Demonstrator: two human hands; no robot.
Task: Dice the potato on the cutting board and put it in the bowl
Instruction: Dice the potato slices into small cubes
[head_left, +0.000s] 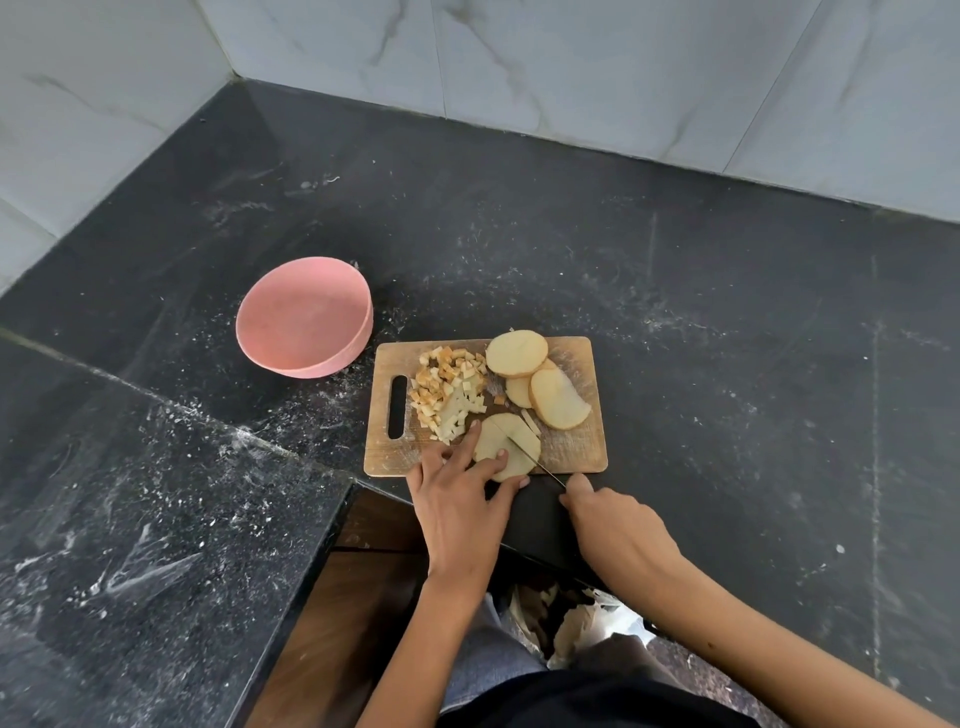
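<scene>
Place was home kitchen. Black speckled stone bench (675, 312) ran into corner, white marble-look wall tiles (571, 62) behind. Wooden cutting board (582, 447) with sliced potato (517, 353), pink bowl (304, 325) beside it.

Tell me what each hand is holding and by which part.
The right hand grips the knife by its handle. The left hand presses fingertips on the near edge of the potato slice being cut.
</scene>
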